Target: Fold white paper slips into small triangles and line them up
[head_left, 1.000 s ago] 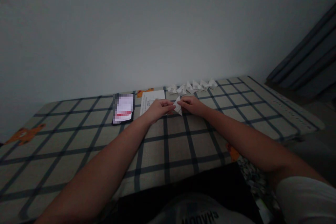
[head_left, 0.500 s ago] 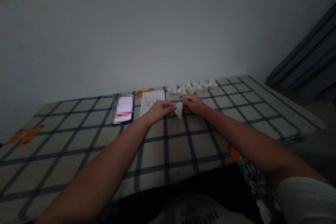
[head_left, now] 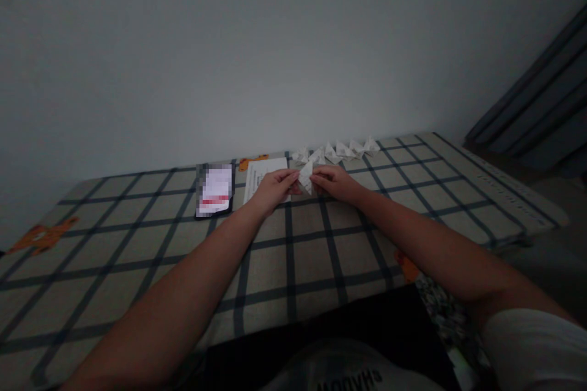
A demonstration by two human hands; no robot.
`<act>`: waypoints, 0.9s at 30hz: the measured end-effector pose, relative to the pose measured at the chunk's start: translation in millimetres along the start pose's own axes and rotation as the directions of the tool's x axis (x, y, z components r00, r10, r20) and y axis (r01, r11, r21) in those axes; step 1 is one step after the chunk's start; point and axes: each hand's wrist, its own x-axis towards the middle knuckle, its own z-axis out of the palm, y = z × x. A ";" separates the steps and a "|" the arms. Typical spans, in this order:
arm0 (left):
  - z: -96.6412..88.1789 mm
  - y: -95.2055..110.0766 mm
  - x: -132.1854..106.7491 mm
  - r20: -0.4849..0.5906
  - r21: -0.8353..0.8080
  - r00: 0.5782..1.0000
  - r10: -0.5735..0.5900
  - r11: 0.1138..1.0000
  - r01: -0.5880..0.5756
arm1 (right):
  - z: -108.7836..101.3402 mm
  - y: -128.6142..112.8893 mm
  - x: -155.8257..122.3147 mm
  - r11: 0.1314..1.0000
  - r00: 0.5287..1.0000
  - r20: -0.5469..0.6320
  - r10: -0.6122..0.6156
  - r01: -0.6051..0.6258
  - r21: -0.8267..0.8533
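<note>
Between my hands is a small piece of folded white paper [head_left: 306,178], shaped like a diamond with a point upward. My left hand [head_left: 277,186] pinches its left edge between thumb and fingers. On the opposite side, my right hand [head_left: 336,181] grips the right edge with its fingertips. Both hands hover just over the checked tablecloth [head_left: 316,256]. Right behind them stands a row of several folded paper figures [head_left: 343,150], pale and pointed like origami cranes; their finer shape is too small to tell.
A phone or tablet [head_left: 215,189] with a lit, blurred screen lies left of my hands. Printed paper sheets [head_left: 259,174] lie beside it, partly behind my left hand. A grey wall [head_left: 275,55] borders the table's back; a dark curtain [head_left: 536,85] hangs at right.
The folded paper has been turned: its tip pointed down before and now points up. My left hand has shifted slightly left and up, and both hands have changed their finger hold.
</note>
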 end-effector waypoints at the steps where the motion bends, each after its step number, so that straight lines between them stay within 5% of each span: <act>1: 0.1 -0.6 0.0 0.001 0.033 1.000 0.010 0.999 -0.010 | 0.0 0.2 -0.2 1.000 1.000 -0.008 -0.008 0.008 -0.016; 8: -1.4 0.5 -3.8 -0.016 0.331 0.995 0.102 0.939 -0.091 | 2.0 4.7 -0.2 0.998 0.999 0.005 -0.053 0.053 -0.018; 12: -2.7 2.3 -6.8 0.080 0.450 0.986 0.144 0.878 -0.165 | 2.9 3.1 0.4 0.997 0.998 -0.003 -0.065 0.065 -0.032; 17: -1.5 1.5 -8.7 0.179 0.403 0.972 0.149 0.891 -0.211 | 1.5 2.3 0.5 0.998 0.999 -0.019 -0.051 0.050 -0.028; 27: 0.5 5.2 -7.7 0.166 0.324 0.976 0.143 0.926 -0.191 | 1.9 5.6 1.1 0.999 0.999 -0.002 -0.045 0.045 -0.012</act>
